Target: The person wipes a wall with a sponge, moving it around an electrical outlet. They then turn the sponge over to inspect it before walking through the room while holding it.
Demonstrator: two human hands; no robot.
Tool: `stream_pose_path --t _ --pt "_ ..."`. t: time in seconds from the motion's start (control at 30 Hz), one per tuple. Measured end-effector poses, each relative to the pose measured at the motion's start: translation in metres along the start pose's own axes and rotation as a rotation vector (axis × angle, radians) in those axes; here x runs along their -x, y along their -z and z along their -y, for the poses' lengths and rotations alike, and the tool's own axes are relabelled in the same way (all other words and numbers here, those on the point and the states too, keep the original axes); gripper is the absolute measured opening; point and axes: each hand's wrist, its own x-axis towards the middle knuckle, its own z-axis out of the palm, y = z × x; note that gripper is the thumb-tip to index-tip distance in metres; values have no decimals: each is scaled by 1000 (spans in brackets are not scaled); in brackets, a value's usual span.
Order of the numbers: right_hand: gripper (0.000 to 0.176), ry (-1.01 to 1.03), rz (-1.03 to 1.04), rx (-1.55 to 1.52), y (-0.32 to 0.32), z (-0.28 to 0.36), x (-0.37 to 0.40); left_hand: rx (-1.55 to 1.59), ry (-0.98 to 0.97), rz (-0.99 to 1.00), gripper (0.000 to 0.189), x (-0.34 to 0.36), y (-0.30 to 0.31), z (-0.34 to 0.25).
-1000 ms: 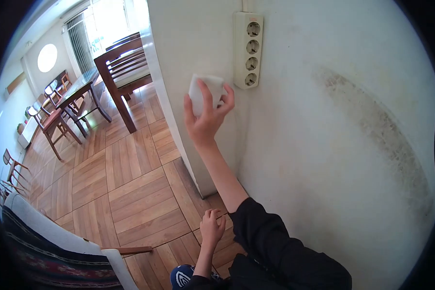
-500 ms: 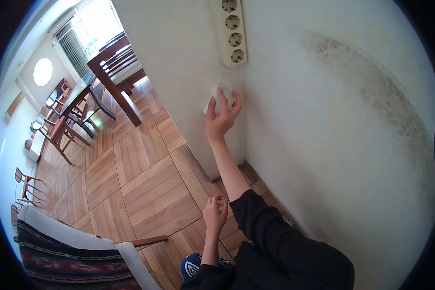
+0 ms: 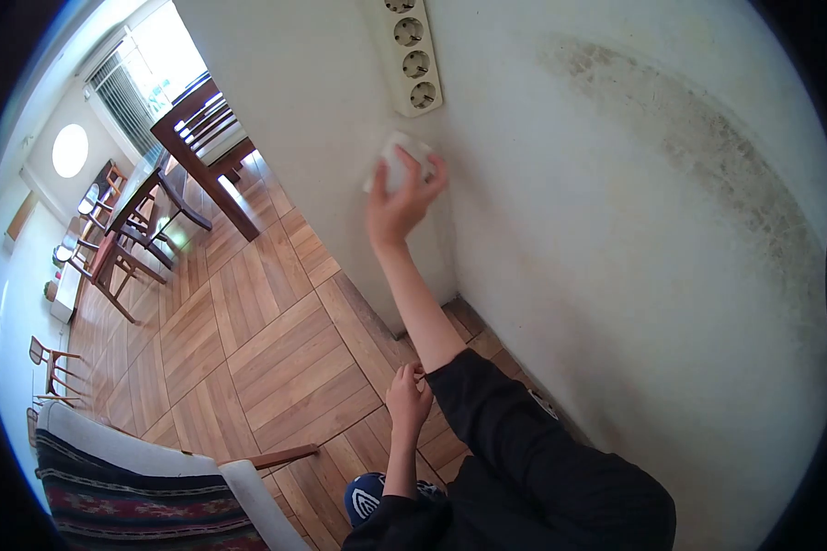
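My right hand (image 3: 402, 197) presses a white block (image 3: 399, 163), perhaps a sponge or eraser, against the narrow wall face below a power strip (image 3: 413, 60). Its fingers are bent around the block's edges. Lower down, my left hand (image 3: 408, 395) hangs over the wooden floor with its fingers curled. Whether those fingers hold anything is too small to tell. To the right of my right hand, the wall (image 3: 560, 230) carries a brownish scuffed band (image 3: 708, 138).
A chair with a striped woven cover (image 3: 129, 496) stands at the lower left. Farther back are a dark wooden chair (image 3: 202, 156), a table and more chairs on the parquet floor (image 3: 276, 367). The wall corner meets the floor near my forearm.
My right hand and the white block have shifted slightly up and left along the wall. The view has also moved a little, and my left hand remains low.
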Motion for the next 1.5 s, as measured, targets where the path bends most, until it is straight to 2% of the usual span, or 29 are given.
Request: stream_pose_path --t 0.1,0.27,0.3,0.4,0.5,0.6,0.7,0.8,0.83,0.93,1.0,1.03,1.13,1.23,1.33,1.43,1.5 --pt "26 6 33 -93 -17 21 -9 -60 -47 -3 25 6 -7 14" --pt "29 -236 1 46 -2 -51 18 -17 25 35 28 7 -2 7" --pt "31 -285 6 47 6 -48 15 -6 35 53 29 7 3 1" --pt "31 -255 -79 -101 -4 -21 2 -5 12 52 30 1 0 5" --pt "28 -196 -82 -115 -29 5 -19 -38 10 50 30 5 0 10" --pt "27 -311 -72 -69 -29 -11 -11 -30 42 101 30 4 -5 10" --pt "27 -292 -130 126 -18 -66 18 -12 31 87 29 3 -13 16" --pt "27 -373 -57 96 0 -66 22 -6 28 90 30 1 -4 -1" --pt "27 -325 -73 66 0 -57 14 -4 32 104 30 0 -2 -8" --pt "28 -216 -114 -66 -16 -14 -12 -49 32 115 31 4 -20 21" --pt "28 -194 -122 -204 -32 5 -23 -16 11 112 31 5 -7 5" --pt "28 -272 -139 -223 -36 3 -22 2 -2 106 31 4 -2 -2" --pt "28 -247 -141 -64 -30 -29 -6 -92 29 119 31 1 -18 15" --pt "30 -387 -91 127 -7 -67 26 -24 22 108 32 -2 -18 7" --pt "28 -434 -118 86 -3 -70 25 -15 10 100 32 -5 -11 -11" --pt "27 -178 -165 -2 -12 -34 -8 -32 62 120 32 -5 -16 -4" --pt "26 -225 -126 -112 -25 -3 -27 -22 61 135 33 -6 -11 -9"
